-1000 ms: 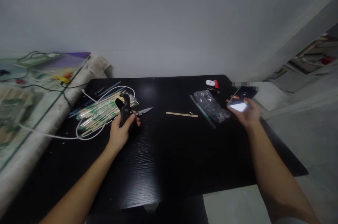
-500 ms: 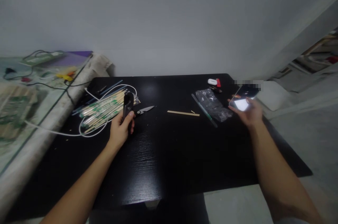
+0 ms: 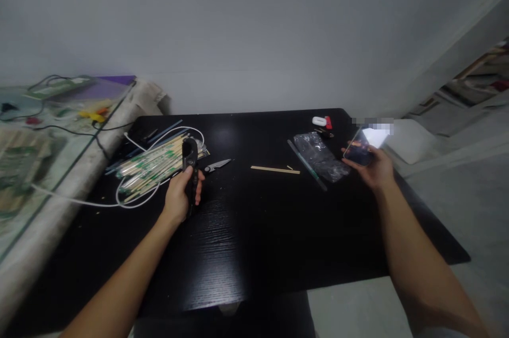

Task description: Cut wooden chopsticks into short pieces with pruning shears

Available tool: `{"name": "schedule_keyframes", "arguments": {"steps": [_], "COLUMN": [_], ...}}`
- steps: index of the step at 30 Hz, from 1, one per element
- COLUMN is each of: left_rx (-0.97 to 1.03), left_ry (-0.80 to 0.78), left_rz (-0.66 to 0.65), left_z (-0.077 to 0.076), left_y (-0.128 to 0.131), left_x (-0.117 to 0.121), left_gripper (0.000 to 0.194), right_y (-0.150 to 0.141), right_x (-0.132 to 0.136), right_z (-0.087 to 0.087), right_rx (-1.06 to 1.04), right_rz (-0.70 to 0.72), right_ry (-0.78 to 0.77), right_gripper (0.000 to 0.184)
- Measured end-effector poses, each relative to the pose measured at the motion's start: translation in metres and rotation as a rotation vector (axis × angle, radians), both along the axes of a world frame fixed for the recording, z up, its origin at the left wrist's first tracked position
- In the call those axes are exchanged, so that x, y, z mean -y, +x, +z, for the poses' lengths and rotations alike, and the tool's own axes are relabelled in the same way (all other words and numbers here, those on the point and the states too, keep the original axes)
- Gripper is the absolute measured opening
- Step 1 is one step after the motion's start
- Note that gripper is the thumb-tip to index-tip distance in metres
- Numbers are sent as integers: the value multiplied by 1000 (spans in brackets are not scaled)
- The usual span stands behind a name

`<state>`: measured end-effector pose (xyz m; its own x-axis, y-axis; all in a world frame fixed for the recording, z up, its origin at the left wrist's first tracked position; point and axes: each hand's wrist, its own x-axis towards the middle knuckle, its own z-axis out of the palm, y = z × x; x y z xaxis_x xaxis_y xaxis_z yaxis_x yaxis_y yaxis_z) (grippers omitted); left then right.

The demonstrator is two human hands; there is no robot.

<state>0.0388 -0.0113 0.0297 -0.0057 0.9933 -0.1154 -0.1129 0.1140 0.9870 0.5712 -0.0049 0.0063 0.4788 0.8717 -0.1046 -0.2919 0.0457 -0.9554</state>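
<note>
Left hand [image 3: 178, 193]: fingers wrapped round black tool [image 3: 190, 153], beside packaged sticks [image 3: 153, 165] toward far left corner of surface [image 3: 278, 237] (green print, too small to read); right hand [image 3: 379, 171]: fingers curled round phone [image 3: 361, 151] near right edge

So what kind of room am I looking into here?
Perhaps a home or small workshop room, though I can't tell which: a black table against a bare wall, packs of sticks ringed by a white cable, and cluttered shelves at the right.
</note>
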Motion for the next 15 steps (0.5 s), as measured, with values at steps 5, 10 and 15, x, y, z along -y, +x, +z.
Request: {"name": "schedule_keyframes", "arguments": {"steps": [5,10,15], "left_rx": [-5,-16,-31], "left_ry": [-16,-9,-14], "left_rz": [-2,6,11], "left_z": [-2,0,2], "left_y": [0,1,2], "left_x": [0,0,1], "left_gripper": [50,50,50], "right_y": [-1,1,0], "right_x": [1,0,0], "right_z": [3,3,2], "right_rx": [-17,-21,-69], "right_rz": [14,11,2], "right_ry": [5,6,12], "right_gripper": [19,21,21]}}
